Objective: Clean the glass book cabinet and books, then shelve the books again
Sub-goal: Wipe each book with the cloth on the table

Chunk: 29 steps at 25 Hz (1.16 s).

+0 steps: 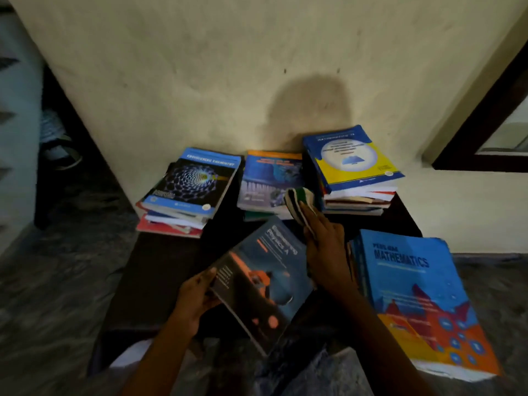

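Head view showed the person's left hand [197, 298] gripping the lower left corner of a dark physics book [263, 284], thumb on the cover and fingers curled beneath. The book was tilted above a dark low table [160, 270]. The right hand [325, 252] lay along the book's right edge and held a bunched striped cloth [298, 204], which stuck out past the fingertips at the book's far corner.

The book was held by one corner only, so a firm wipe from the cloth would likely twist it loose or bend the cover. A wide sweep could also catch the middle stack [268, 178] just behind the cloth. The chemistry stack [194, 187] looked the least safe: its books were fanned out unevenly near the table's left edge, and a nudge might send them sliding off. The mathematics book [420, 298] at the right appeared to overhang the table, close to the right forearm, so an elbow could tip it. The yellow-and-blue stack [354, 164] by the wall sat skewed on its lower books.

The glass cabinet was not in view, and nothing in the frame served as a container. Every book was out in the open, on the table or in hand.
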Available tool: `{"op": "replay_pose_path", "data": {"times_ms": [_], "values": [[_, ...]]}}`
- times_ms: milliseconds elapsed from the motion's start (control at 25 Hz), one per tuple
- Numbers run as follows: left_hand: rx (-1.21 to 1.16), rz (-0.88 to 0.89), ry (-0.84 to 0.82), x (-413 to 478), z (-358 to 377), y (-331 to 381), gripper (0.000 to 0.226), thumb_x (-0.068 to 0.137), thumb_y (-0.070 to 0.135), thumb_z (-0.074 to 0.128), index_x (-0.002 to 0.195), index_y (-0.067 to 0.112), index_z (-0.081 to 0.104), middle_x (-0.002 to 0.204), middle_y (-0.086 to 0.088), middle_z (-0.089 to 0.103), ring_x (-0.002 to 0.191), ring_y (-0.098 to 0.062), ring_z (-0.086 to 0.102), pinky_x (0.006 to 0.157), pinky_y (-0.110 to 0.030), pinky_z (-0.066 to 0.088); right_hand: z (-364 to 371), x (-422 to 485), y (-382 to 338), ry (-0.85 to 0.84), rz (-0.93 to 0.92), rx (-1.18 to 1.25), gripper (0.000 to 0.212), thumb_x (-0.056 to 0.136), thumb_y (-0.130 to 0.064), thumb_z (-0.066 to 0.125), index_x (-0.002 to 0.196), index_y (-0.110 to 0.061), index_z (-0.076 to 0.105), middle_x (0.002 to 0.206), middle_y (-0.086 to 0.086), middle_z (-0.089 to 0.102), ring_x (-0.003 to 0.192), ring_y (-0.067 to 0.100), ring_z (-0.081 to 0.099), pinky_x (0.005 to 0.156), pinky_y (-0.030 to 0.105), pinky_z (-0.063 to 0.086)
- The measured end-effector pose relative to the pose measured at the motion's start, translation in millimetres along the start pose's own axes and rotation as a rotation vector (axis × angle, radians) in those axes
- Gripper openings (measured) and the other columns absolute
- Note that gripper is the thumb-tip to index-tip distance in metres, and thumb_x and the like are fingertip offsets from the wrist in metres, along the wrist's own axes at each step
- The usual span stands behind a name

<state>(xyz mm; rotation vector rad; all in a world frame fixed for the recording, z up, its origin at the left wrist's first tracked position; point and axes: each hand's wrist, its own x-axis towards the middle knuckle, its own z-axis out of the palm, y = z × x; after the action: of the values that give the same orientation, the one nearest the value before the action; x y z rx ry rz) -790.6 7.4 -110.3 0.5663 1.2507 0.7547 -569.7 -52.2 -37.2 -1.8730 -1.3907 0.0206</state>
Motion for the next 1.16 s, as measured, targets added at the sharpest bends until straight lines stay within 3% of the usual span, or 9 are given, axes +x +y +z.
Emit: {"op": "replay_pose_path", "data": {"times_ms": [200, 320, 480, 680, 800, 920, 1000, 1080, 1160], "values": [[-0.232, -0.070, 0.139, -2, -15, -44, 0.011, 0.095, 0.013, 0.050, 0.088, 0.013, 0.059, 0.064, -0.001, 0.069, 0.061, -0.016, 0.065, 0.054, -0.027, 0.053, 29, -13, 24, -0.231, -0.015, -0.061, 0.054, 0.084, -0.017, 0.035, 0.137, -0.022, 0.043, 0.141, 0.010, 0.045, 0.110, 0.037, 0.046, 0.088, 0.025, 0.023], [-0.280, -0.037, 0.125, -5, -18, -49, 0.014, 0.096, 0.014, 0.046, 0.090, 0.014, 0.059, 0.085, -0.005, 0.064, 0.071, -0.016, 0.063, 0.068, -0.029, 0.049, 50, -3, 32, -0.397, -0.047, -0.193, 0.060, 0.082, -0.018, 0.029, 0.141, -0.020, 0.038, 0.145, 0.012, 0.039, 0.118, 0.033, 0.042, 0.093, 0.030, 0.024], [-0.276, -0.066, 0.113, 1, -24, -51, 0.015, 0.097, 0.014, 0.045, 0.091, 0.013, 0.059, 0.071, -0.002, 0.070, 0.056, -0.008, 0.067, 0.055, -0.023, 0.056, 89, 14, 50, -0.565, 0.030, -0.510, 0.060, 0.087, -0.019, 0.028, 0.146, -0.028, 0.026, 0.149, 0.012, 0.030, 0.118, 0.035, 0.037, 0.096, 0.036, 0.033], [-0.271, -0.094, 0.090, 9, -27, -52, 0.017, 0.097, 0.014, 0.045, 0.088, 0.012, 0.059, 0.061, 0.001, 0.070, 0.052, -0.009, 0.067, 0.069, -0.030, 0.050, 128, -36, 17, -0.506, -0.104, -0.444, 0.057, 0.074, -0.021, 0.058, 0.131, -0.022, 0.053, 0.131, 0.022, 0.052, 0.103, 0.048, 0.055, 0.083, 0.050, 0.047], [-0.273, -0.098, 0.095, 7, -28, -52, 0.017, 0.097, 0.018, 0.046, 0.096, 0.009, 0.060, 0.074, -0.007, 0.071, 0.064, -0.018, 0.068, 0.061, -0.028, 0.056, 134, -87, -14, -0.473, -0.202, -0.300, 0.057, 0.070, -0.025, 0.041, 0.127, -0.030, 0.050, 0.124, 0.013, 0.061, 0.098, 0.036, 0.050, 0.076, 0.043, 0.051], [-0.316, -0.121, 0.082, 7, -30, -54, 0.033, 0.096, 0.027, 0.046, 0.114, 0.004, 0.060, 0.100, -0.015, 0.065, 0.086, -0.026, 0.062, 0.085, -0.038, 0.050, 128, -125, -32, -0.502, -0.319, -0.237, 0.058, 0.070, -0.029, 0.035, 0.127, -0.034, 0.043, 0.124, 0.007, 0.062, 0.100, 0.029, 0.048, 0.084, 0.038, 0.048], [-0.321, -0.100, 0.087, 9, -31, -57, 0.031, 0.097, 0.026, 0.045, 0.111, 0.003, 0.061, 0.091, -0.012, 0.070, 0.079, -0.023, 0.067, 0.079, -0.034, 0.053, 115, -120, -13, -0.453, -0.414, -0.228, 0.051, 0.074, -0.031, 0.039, 0.123, -0.031, 0.050, 0.117, 0.007, 0.065, 0.100, 0.033, 0.056, 0.085, 0.038, 0.048], [-0.289, -0.071, 0.098, 10, -29, -57, 0.022, 0.099, 0.023, 0.042, 0.095, 0.010, 0.060, 0.068, -0.001, 0.072, 0.059, -0.012, 0.068, 0.057, -0.023, 0.056, 91, -94, 21, -0.369, -0.254, -0.264, 0.048, 0.074, -0.024, 0.045, 0.119, -0.022, 0.060, 0.106, 0.013, 0.066, 0.091, 0.038, 0.060, 0.080, 0.039, 0.048], [-0.285, -0.048, 0.098, 10, -27, -58, 0.022, 0.099, 0.022, 0.041, 0.090, 0.013, 0.058, 0.061, 0.003, 0.070, 0.053, -0.008, 0.067, 0.049, -0.020, 0.054, 66, -67, 65, -0.309, 0.029, -0.421, 0.055, 0.077, -0.014, 0.043, 0.132, -0.022, 0.052, 0.128, 0.018, 0.055, 0.101, 0.042, 0.054, 0.084, 0.047, 0.045]]}}
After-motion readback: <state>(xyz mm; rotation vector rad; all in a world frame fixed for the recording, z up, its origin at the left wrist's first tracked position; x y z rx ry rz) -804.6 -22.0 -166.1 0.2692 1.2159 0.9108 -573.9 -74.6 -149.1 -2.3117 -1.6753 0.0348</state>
